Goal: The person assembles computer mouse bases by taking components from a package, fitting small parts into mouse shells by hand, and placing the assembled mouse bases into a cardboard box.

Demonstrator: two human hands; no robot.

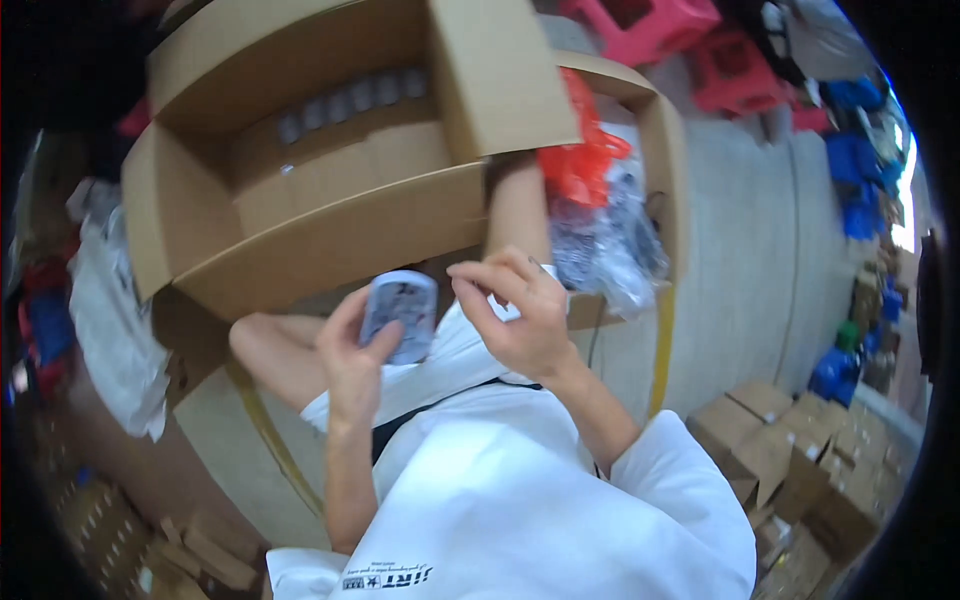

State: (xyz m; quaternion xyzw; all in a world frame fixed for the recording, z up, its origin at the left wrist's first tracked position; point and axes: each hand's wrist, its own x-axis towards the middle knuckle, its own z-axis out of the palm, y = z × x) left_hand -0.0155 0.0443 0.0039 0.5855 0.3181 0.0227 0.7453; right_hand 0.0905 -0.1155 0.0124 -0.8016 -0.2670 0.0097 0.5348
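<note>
My left hand [352, 350] holds a small oblong case [400, 315] with rounded ends, a pale rim and a greyish, see-through look, and dark bits show in it. The thumb lies across its face and the fingers go behind it. To the right of the case, apart from it, my right hand [520, 312] has thumb and forefinger brought together in a pinch. Anything between those fingertips is too small to make out. Beyond both hands stands a large open cardboard box [340, 235], with a row of several small greyish cases [350, 100] along its far inner side.
A second cardboard box [672, 190] at the right holds a red plastic bag [580, 165] and clear plastic-wrapped items [610, 250]. Pink stools [735, 70] stand at the far right. White plastic sheeting [110, 310] hangs at left; stacked cartons [790, 440] fill the lower right.
</note>
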